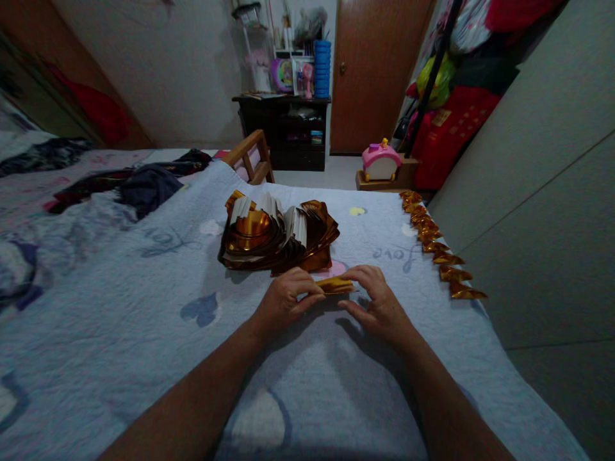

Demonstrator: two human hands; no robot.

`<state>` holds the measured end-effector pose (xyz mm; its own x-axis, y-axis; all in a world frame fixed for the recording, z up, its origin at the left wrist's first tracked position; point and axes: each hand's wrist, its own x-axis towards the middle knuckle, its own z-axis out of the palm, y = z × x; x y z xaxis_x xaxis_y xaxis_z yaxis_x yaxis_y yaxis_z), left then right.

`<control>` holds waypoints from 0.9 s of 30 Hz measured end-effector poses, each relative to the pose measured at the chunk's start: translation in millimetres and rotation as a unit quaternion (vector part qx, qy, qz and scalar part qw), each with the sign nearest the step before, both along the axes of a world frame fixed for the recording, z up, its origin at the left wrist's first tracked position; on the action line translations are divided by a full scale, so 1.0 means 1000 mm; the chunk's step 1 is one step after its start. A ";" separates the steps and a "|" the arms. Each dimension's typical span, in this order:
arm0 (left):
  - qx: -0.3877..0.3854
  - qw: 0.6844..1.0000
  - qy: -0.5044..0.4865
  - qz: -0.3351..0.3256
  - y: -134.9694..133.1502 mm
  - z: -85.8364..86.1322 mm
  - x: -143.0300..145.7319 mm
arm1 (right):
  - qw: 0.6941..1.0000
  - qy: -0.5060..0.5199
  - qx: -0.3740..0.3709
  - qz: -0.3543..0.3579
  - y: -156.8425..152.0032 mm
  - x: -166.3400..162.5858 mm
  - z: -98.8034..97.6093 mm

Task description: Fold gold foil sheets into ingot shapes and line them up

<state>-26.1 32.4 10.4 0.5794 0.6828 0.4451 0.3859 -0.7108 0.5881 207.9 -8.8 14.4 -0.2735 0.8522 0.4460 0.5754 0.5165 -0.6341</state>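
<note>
Both forearms (196, 384) reach over the bed (134, 346); the left hand (289, 298) pinches one end of a folded gold paper (336, 286), the right hand (377, 299) meets its other end, thumb spread from fingers. A paper stack (281, 237) lies just beyond, folded pieces (435, 246) line the right edge, a dark cabinet (300, 160) holds small things (316, 136)
</note>
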 end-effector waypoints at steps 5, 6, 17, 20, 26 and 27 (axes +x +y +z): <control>0.015 1.000 -0.012 0.003 0.001 0.002 -0.001 | 1.000 -0.020 0.008 -0.016 0.002 -0.003 -0.007; 0.016 1.000 -0.012 0.011 0.002 0.003 -0.003 | 0.999 -0.018 0.014 -0.030 0.003 0.000 -0.006; 0.145 0.987 -0.034 0.052 -0.012 0.006 0.012 | 0.989 -0.010 0.140 -0.051 -0.003 -0.013 -0.003; 0.195 0.980 -0.002 0.039 -0.013 0.006 0.015 | 0.989 -0.027 0.139 -0.034 -0.005 -0.018 -0.003; 0.194 0.980 -0.017 0.052 -0.013 0.002 0.010 | 0.993 -0.066 0.069 -0.063 -0.002 -0.013 -0.005; 0.179 0.982 -0.022 0.049 -0.013 0.001 0.010 | 0.994 -0.061 0.058 -0.071 -0.001 -0.013 -0.006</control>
